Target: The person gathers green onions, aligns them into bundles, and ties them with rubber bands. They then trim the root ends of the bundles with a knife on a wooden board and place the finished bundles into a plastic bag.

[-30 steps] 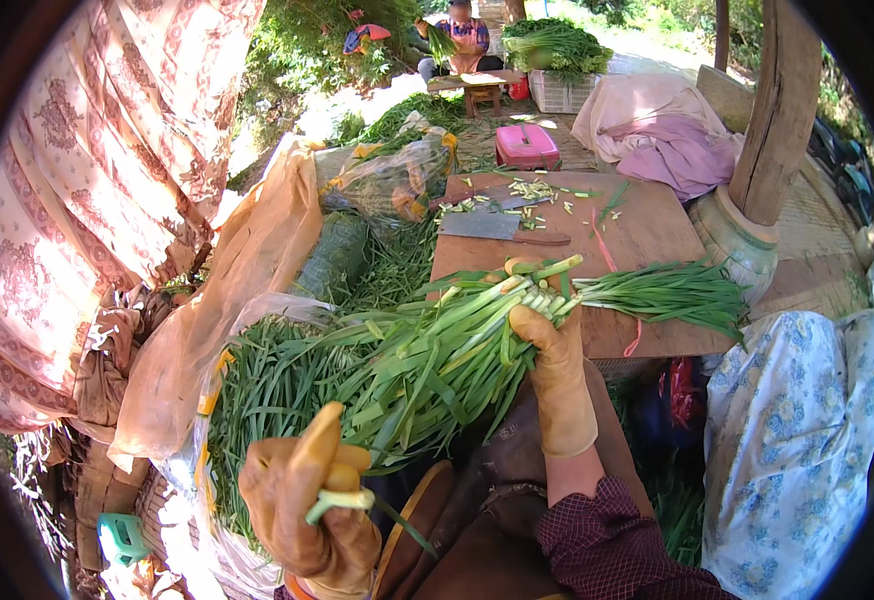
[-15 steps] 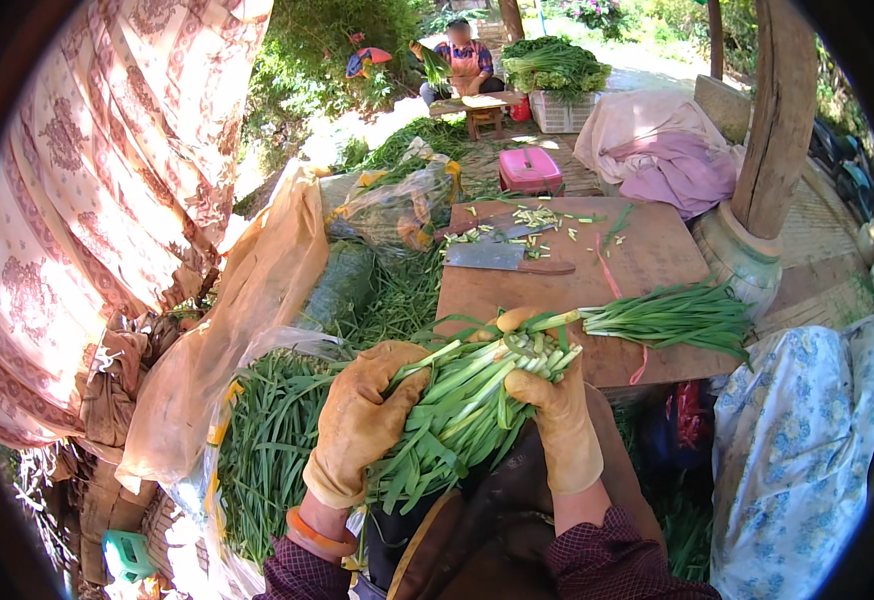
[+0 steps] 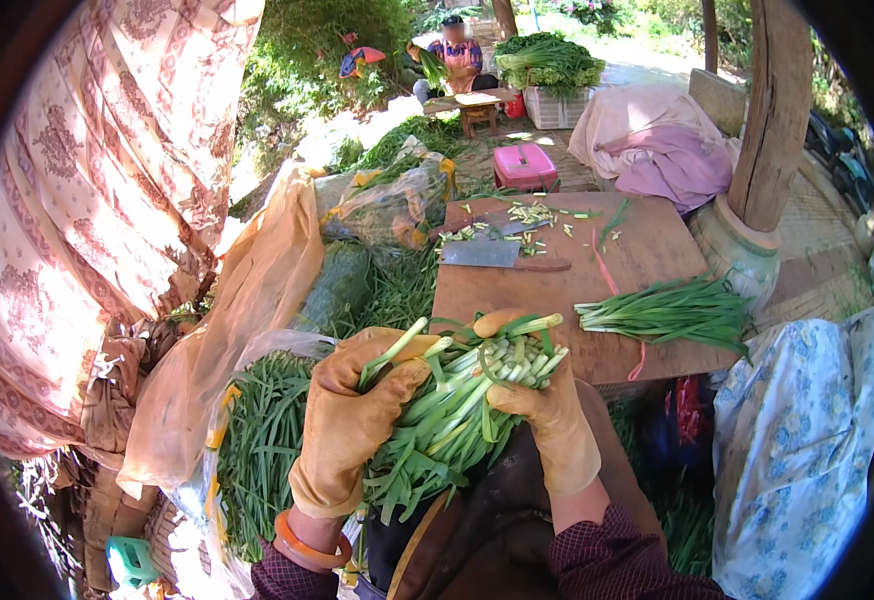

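My right hand (image 3: 552,425), in a tan work glove, is closed round the pale cut ends of a bunch of garlic chives (image 3: 457,420). The green leaves hang down to the left over my lap. My left hand (image 3: 342,430), gloved alike, is closed at the bunch's left side, with a loose stalk (image 3: 397,348) jutting from between thumb and fingers. Beyond my hands is a wooden board (image 3: 517,298). Another bunch of chives (image 3: 672,312) lies on its right side across a pink tie (image 3: 605,262). A cleaver (image 3: 482,253) rests near chopped pale ends (image 3: 532,215).
Loose greens (image 3: 262,440) fill a plastic bag at my left, beside an orange plastic sheet (image 3: 247,310). A wooden post (image 3: 772,120) stands by a large jar (image 3: 742,255). Farther off are a pink box (image 3: 525,168) and another person (image 3: 455,60) seated at a low table.
My left hand has risen slightly and now has a separate stalk sticking up from its grip. The held bunch has shifted a little left, clear of the bunch on the board.
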Action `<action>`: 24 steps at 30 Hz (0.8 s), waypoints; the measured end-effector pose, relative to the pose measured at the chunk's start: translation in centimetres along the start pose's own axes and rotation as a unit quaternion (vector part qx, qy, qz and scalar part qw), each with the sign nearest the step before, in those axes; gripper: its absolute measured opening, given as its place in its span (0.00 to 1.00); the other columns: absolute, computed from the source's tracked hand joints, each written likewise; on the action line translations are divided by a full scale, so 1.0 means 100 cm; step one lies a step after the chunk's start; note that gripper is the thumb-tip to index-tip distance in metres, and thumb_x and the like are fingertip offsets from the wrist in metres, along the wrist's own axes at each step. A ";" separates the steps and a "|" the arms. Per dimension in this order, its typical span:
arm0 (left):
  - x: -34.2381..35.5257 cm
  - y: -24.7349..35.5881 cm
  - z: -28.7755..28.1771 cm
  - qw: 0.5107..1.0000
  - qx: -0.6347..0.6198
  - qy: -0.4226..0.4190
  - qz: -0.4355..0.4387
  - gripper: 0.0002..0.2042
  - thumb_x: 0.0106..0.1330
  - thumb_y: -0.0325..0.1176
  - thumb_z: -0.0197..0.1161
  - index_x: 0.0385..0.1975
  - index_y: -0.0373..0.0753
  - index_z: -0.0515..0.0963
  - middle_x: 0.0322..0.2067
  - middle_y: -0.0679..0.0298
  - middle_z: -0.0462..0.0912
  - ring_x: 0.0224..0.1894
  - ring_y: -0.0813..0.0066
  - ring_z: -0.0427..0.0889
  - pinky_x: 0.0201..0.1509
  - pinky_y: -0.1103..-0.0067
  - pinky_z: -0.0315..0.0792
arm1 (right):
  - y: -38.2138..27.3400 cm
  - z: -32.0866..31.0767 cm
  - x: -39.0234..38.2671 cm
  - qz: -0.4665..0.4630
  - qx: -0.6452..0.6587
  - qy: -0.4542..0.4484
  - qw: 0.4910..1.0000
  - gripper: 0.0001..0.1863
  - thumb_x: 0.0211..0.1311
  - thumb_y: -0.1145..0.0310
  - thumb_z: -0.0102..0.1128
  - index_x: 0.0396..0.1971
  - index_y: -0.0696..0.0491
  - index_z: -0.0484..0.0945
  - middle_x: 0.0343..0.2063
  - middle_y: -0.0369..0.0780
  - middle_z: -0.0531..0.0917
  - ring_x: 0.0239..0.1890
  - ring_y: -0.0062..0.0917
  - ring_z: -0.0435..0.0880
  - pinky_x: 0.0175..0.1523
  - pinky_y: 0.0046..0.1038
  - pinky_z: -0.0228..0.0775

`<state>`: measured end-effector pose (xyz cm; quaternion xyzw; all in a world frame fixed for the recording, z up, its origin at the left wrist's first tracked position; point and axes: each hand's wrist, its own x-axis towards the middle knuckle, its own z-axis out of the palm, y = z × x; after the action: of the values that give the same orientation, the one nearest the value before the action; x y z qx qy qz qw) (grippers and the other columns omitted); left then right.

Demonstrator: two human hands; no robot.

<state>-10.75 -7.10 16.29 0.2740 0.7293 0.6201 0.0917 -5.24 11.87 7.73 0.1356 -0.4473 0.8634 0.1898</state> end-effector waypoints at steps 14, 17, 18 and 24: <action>0.007 0.007 0.006 0.991 0.111 0.028 -0.070 0.15 0.64 0.31 0.72 0.48 0.35 0.80 0.38 0.71 0.82 0.30 0.89 0.68 0.37 0.86 0.69 | -0.004 0.003 0.000 0.012 -0.010 -0.005 1.000 0.35 0.47 0.72 0.79 0.59 0.54 0.76 0.46 0.40 0.86 0.47 0.22 0.85 0.55 0.28 0.77; 0.000 0.008 -0.002 0.991 0.113 -0.017 0.070 0.45 0.57 0.55 0.74 0.70 0.36 0.64 0.51 0.60 0.80 0.42 0.75 0.74 0.49 0.77 0.72 | -0.001 0.000 0.000 0.006 -0.006 0.017 1.000 0.35 0.48 0.72 0.79 0.59 0.55 0.77 0.40 0.39 0.88 0.47 0.23 0.86 0.54 0.28 0.78; -0.004 0.005 0.000 0.978 0.192 -0.038 0.078 0.53 0.51 0.64 0.71 0.71 0.32 0.63 0.55 0.54 0.79 0.48 0.62 0.76 0.55 0.70 0.71 | 0.001 0.000 0.000 0.009 -0.005 0.022 1.000 0.35 0.48 0.72 0.79 0.59 0.55 0.77 0.39 0.39 0.88 0.47 0.23 0.86 0.53 0.28 0.78; -0.024 -0.009 0.009 0.816 0.524 -0.092 0.227 0.67 0.38 0.70 0.75 0.72 0.24 0.53 0.64 0.44 0.72 0.67 0.41 0.68 0.66 0.62 0.67 | 0.004 0.010 0.001 -0.015 -0.015 0.023 1.000 0.32 0.48 0.73 0.78 0.57 0.55 0.77 0.47 0.40 0.86 0.46 0.22 0.85 0.53 0.27 0.78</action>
<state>-8.61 -7.63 14.70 0.4938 0.8494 0.1197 -0.1425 -5.38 10.84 8.08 0.1199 -0.4536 0.8564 0.2153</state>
